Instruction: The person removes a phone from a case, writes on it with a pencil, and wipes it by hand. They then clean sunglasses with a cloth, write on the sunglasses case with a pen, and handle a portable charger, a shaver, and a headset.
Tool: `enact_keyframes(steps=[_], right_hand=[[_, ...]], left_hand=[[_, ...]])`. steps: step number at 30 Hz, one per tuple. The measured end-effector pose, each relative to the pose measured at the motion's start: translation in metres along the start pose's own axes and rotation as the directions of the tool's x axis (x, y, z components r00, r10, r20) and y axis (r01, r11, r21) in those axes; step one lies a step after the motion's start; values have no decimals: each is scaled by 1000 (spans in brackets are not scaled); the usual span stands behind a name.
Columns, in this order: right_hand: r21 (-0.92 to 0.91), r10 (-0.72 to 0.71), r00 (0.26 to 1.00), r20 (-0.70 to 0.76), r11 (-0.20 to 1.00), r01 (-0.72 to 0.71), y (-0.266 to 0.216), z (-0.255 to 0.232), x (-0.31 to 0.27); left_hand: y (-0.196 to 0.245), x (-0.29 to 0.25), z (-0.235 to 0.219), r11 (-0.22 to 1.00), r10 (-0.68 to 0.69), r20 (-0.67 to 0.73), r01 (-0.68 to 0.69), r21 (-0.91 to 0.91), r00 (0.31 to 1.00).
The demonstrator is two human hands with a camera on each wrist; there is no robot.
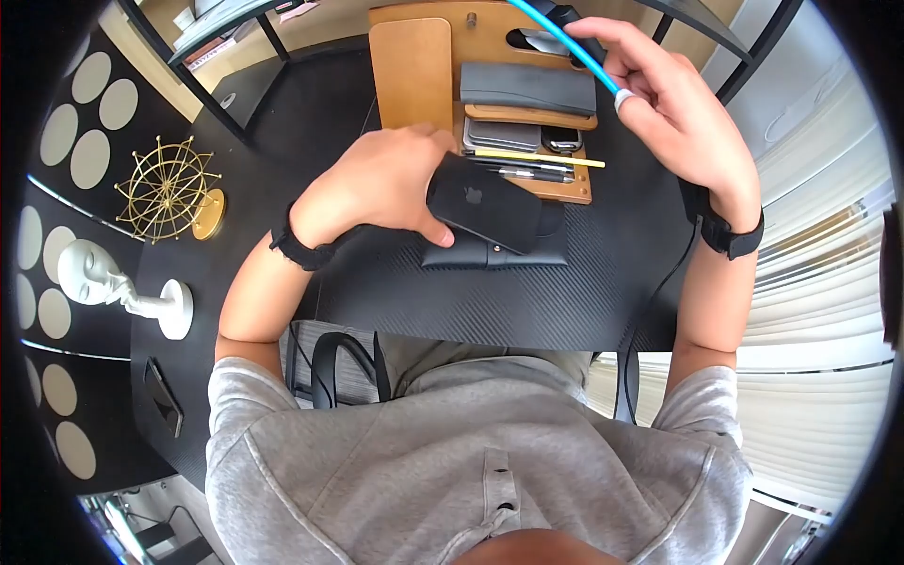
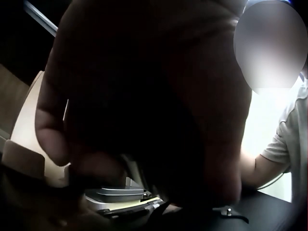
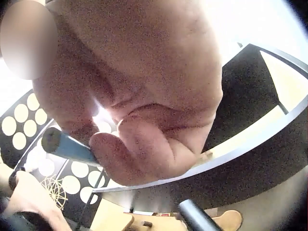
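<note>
In the head view my left hand (image 1: 377, 179) grips a black smartphone (image 1: 480, 200) with an apple mark, by its left end, the thumb at the near edge. The phone overlaps a black leather case (image 1: 494, 253) on the desk. Left wrist view: the hand (image 2: 144, 86) is in deep shade and its hold is mostly hidden. Raised at the upper right, my right hand (image 1: 678, 113) pinches a slim light blue rod (image 1: 565, 42) near its pale end. The right wrist view shows the rod's dark round tip (image 3: 52, 140) beyond the fingertips (image 3: 108, 154).
A wooden organizer (image 1: 411, 71) holds a grey case (image 1: 527, 89), a silver flat device (image 1: 504, 135), a yellow pencil (image 1: 541, 158) and pens. On the left stand a gold wheel ornament (image 1: 169, 188) and a white face sculpture (image 1: 89, 271); a dark phone (image 1: 163, 397) lies nearby.
</note>
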State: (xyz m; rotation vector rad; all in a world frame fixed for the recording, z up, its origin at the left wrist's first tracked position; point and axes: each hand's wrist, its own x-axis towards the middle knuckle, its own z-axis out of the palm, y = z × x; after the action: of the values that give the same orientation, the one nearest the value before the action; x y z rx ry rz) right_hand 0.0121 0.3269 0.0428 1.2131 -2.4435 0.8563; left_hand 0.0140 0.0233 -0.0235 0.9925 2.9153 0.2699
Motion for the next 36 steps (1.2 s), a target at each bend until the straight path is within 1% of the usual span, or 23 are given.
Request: enact_keyframes(steps=[1, 2, 5, 6, 9, 10, 11, 13, 14, 17, 18, 19, 23, 25, 27, 28, 31, 32, 35, 36], right_hand=[[21, -44, 999, 16, 999, 43, -3, 0, 2], [31, -44, 998, 52, 999, 43, -7, -3, 3], [40, -246, 969, 21, 969, 245, 1, 1, 5], [74, -186, 981, 49, 981, 182, -4, -1, 4], [235, -73, 989, 132, 971, 40, -18, -8, 2], [229, -64, 992, 112, 973, 37, -17, -5, 1], [244, -22, 990, 138, 970, -12, -22, -4, 0], [275, 57, 978, 200, 955, -112, -33, 0, -2], [322, -31, 985, 172, 946, -26, -26, 8, 0], [484, -103, 990, 98, 874, 43, -14, 30, 4], [537, -104, 994, 47, 841, 63, -11, 38, 4], [540, -18, 999, 43, 842, -8, -10, 45, -2], [542, 97, 995, 5, 836, -85, 8, 68, -35], [543, 142, 990, -8, 832, -115, 15, 71, -54], [552, 152, 988, -28, 827, -112, 27, 71, -68], [563, 145, 989, -2, 818, -119, 34, 69, -74], [448, 34, 996, 78, 892, -66, 42, 69, -78], [468, 67, 993, 97, 877, -105, 42, 68, -76], [369, 71, 997, 11, 927, -70, 51, 67, -78], [391, 72, 997, 8, 918, -69, 51, 66, -78]], left_hand=[[1, -1, 1, 999, -3, 44, 1, 38, 999], [1, -3, 3, 997, 46, 30, -47, 61, 999], [5, -2, 5, 995, -33, 137, 19, 103, 990], [4, -2, 6, 994, -24, 154, 8, 104, 988], [0, 1, 11, 993, 0, 198, -23, 114, 980], [-1, 2, 11, 993, 1, 207, -25, 115, 978], [-2, 2, 13, 993, 0, 218, -25, 114, 976], [-5, -2, 17, 996, 15, 169, -30, 85, 986], [-6, -4, 19, 997, 20, 143, -30, 72, 989], [-6, -16, 26, 1000, 15, 61, -15, -4, 998], [-8, -20, 28, 1000, 20, 28, -20, -10, 999], [-11, -25, 33, 999, 27, -1, -27, -17, 1000], [-18, -38, 47, 996, 79, -99, -82, -21, 992], [-21, -40, 52, 994, 99, -113, -104, -41, 989], [-23, -41, 52, 991, 113, -120, -121, -60, 986], [-24, -41, 51, 990, 118, -112, -126, -69, 987], [-30, -42, 49, 985, 143, -58, -148, -87, 988], [-34, -41, 48, 983, 150, -37, -153, -98, 988], [-45, -39, 45, 965, 197, -5, -195, -177, 980], [-45, -39, 43, 964, 186, 23, -178, -200, 982]])
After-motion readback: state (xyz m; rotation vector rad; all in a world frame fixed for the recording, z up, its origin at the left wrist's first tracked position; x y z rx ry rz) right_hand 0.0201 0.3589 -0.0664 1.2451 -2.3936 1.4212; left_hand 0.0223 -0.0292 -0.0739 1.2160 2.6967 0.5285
